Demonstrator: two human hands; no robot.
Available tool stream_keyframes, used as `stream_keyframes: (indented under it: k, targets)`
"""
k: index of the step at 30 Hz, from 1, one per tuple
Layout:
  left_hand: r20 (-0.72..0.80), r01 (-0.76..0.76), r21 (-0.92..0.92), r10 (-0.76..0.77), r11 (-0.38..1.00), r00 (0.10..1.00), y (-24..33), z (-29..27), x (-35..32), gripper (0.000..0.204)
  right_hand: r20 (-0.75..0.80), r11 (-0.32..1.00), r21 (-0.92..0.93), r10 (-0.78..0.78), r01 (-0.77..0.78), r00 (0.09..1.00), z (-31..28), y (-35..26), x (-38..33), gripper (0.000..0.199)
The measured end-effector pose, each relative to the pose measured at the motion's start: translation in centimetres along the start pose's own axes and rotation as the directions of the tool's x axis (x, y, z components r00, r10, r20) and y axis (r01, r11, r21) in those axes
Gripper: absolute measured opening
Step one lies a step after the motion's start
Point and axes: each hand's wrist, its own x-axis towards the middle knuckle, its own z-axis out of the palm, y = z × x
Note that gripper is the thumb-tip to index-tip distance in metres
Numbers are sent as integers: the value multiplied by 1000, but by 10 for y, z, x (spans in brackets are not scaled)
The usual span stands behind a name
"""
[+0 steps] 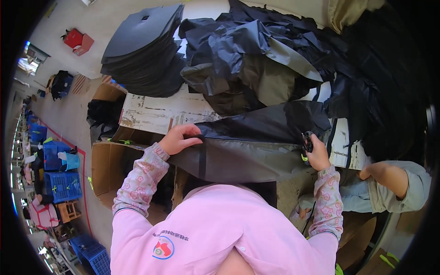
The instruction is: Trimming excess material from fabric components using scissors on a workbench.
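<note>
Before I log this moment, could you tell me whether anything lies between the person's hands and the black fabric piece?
Nothing visible does. The left hand already pinches the black fabric piece at its left edge, and the right hand, holding a small dark tool, rests at its right edge.

A worn white surface (pixel 156 112) with scuffed, peeling paint fills the middle of the view. Open cardboard boxes (pixel 107 169) stand against its left edge on a pale concrete floor (pixel 68 114), which carries a red painted line (pixel 68 142). Blue plastic crates (pixel 64 185) sit along the far left, more of them (pixel 94 256) lower down, with a small wooden stool (pixel 68 211) between. A red box (pixel 77 40) lies on the floor at the top left. Daylight comes through a window (pixel 30 62) at the left rim.
</note>
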Motion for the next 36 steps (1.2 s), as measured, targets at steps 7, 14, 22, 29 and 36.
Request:
stream_keyframes:
  k: [7, 14, 22, 29, 36]
  targets:
    - [-10, -354, 94, 356, 931, 934, 5, 5, -5, 10, -68, 984, -175, -59, 47, 996, -11, -19, 10, 29]
    - [97, 55, -343, -23, 938, 995, 22, 12, -8, 11, 19, 835, -306, -475, 458, 880, -4, -139, 19, 55]
    - [110, 117, -399, -79, 909, 991, 33, 21, -12, 14, 223, 720, -299, -585, 626, 779, 14, -178, 34, 57]
    - [89, 41, -431, -3, 901, 996, 31, 27, -12, 15, 227, 725, -275, -589, 632, 775, 20, -183, 30, 54]
    - [119, 50, -480, 9, 876, 993, 34, 26, -14, 15, 263, 724, -284, -572, 629, 777, 20, -188, 29, 52]
